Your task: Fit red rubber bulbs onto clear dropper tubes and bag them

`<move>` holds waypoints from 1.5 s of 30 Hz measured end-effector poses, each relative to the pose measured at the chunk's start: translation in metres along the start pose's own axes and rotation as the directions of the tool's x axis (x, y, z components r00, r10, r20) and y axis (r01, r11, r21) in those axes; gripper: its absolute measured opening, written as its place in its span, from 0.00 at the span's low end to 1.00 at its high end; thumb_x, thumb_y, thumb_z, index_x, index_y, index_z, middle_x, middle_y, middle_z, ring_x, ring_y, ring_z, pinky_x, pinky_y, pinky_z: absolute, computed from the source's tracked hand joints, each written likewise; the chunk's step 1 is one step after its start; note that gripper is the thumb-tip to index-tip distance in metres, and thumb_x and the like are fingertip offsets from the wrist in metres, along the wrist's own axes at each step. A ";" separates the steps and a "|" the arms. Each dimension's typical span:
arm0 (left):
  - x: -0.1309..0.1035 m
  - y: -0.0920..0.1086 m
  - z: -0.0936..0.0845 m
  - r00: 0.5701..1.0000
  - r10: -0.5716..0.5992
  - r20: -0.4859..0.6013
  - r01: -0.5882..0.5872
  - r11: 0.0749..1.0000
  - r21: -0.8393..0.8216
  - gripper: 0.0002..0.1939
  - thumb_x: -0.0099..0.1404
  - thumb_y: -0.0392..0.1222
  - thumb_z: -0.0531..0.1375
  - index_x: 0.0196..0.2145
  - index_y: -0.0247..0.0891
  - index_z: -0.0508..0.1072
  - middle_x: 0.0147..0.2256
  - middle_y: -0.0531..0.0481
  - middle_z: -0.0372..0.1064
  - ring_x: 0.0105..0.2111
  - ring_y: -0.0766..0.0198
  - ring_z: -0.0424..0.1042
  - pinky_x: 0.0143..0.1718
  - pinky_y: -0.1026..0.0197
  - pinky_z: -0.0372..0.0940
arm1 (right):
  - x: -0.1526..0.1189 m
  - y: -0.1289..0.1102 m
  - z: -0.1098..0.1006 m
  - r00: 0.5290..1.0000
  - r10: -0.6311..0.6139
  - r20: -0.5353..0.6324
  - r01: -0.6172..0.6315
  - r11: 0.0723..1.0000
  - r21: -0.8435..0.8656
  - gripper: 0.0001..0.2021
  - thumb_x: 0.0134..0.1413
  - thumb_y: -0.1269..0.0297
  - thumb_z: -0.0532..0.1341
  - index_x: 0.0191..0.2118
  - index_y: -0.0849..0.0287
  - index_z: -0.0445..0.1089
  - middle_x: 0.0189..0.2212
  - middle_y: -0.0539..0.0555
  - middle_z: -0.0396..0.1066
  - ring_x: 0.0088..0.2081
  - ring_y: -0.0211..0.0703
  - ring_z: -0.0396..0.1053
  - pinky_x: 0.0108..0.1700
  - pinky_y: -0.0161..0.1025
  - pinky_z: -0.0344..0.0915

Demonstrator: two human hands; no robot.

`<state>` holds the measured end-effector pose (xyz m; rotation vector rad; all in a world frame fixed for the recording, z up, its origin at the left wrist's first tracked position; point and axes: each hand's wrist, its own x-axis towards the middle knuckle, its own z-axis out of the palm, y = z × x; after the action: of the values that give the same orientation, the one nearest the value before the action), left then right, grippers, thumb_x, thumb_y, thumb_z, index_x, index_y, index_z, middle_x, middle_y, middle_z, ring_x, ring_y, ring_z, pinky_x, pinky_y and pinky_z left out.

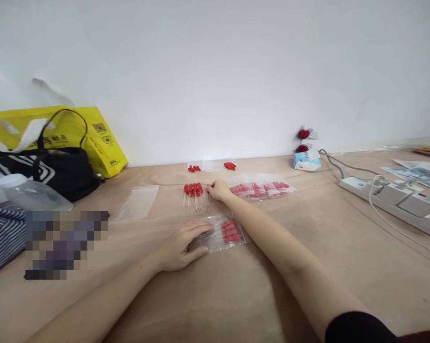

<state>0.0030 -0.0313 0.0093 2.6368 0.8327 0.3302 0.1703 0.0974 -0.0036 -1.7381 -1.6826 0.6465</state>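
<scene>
A clear zip bag lies flat, with several red-bulbed droppers inside it. My left hand rests over the bag's left end, thumb and fingers apart. Farther back, a row of loose droppers has red rubber bulbs at the far end and thin clear tubes pointing toward me. My right hand is at the row's right end, its fingertips closed on the red bulb of one dropper. Beside that hand on the right, several filled bags overlap one another.
Left of the row lies a flat clear bag. Small groups of red bulbs lie near the wall. A black handbag, a yellow bag and a bottle stand at left; a tissue pack and power strip at right.
</scene>
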 end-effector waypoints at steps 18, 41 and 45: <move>0.000 -0.001 0.001 0.998 -0.065 0.027 0.064 0.998 0.013 0.25 0.61 0.47 0.51 0.55 0.39 0.54 0.55 0.44 0.54 0.55 0.55 0.53 0.55 0.48 0.52 | -0.092 0.080 -0.082 0.908 0.075 -0.412 0.246 0.702 0.669 0.14 0.46 0.54 0.56 0.34 0.56 0.54 0.19 0.42 0.60 0.17 0.31 0.60 0.19 0.29 0.59; 0.000 -0.007 0.006 0.999 -0.040 -0.002 0.040 0.999 -0.005 0.26 0.61 0.47 0.52 0.56 0.42 0.53 0.56 0.46 0.53 0.55 0.56 0.53 0.55 0.49 0.51 | -0.101 0.087 -0.080 0.871 0.276 -0.406 0.165 0.613 0.773 0.14 0.44 0.58 0.59 0.31 0.55 0.52 0.18 0.42 0.61 0.18 0.32 0.61 0.19 0.31 0.60; 0.000 -0.002 0.002 0.999 -0.053 0.007 0.053 0.998 -0.015 0.25 0.61 0.46 0.52 0.55 0.42 0.54 0.56 0.46 0.54 0.55 0.55 0.53 0.55 0.49 0.51 | -0.100 0.092 -0.089 0.847 0.311 -0.432 0.140 0.653 0.744 0.11 0.46 0.58 0.57 0.30 0.56 0.52 0.18 0.42 0.60 0.17 0.31 0.59 0.19 0.30 0.58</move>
<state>0.0029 -0.0305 0.0069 2.5953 0.8933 0.3125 0.2914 -0.0106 -0.0171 -1.2010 -0.7428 0.6938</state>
